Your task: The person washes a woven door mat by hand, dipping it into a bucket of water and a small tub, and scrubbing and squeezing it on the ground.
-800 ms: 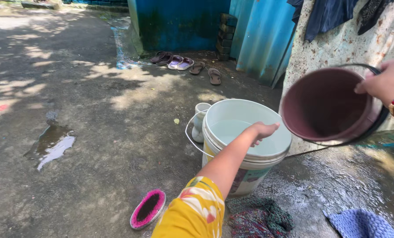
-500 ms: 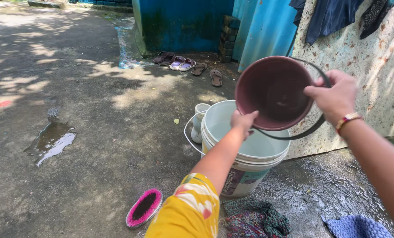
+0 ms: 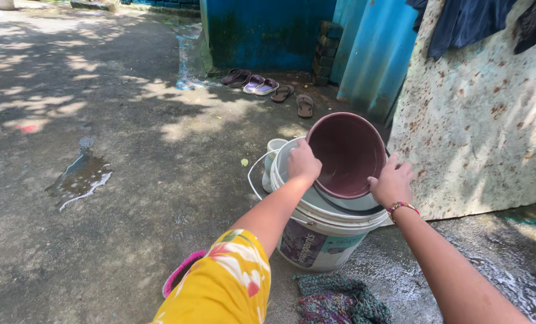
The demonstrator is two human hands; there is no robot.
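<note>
A home's outdoor washing yard: sandals (image 3: 262, 84) by blue metal wall (image 3: 268, 33), wet concrete ground (image 3: 130, 180).

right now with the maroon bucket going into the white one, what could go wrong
1. The maroon bucket is tilted, held at its rim by the left hand and right hand; it may slip and splash the water in the white bucket.
2. The ground beside it looks wet, so footing may be slippery.
3. The white jug stands close against the white bucket and could get knocked over.
</note>
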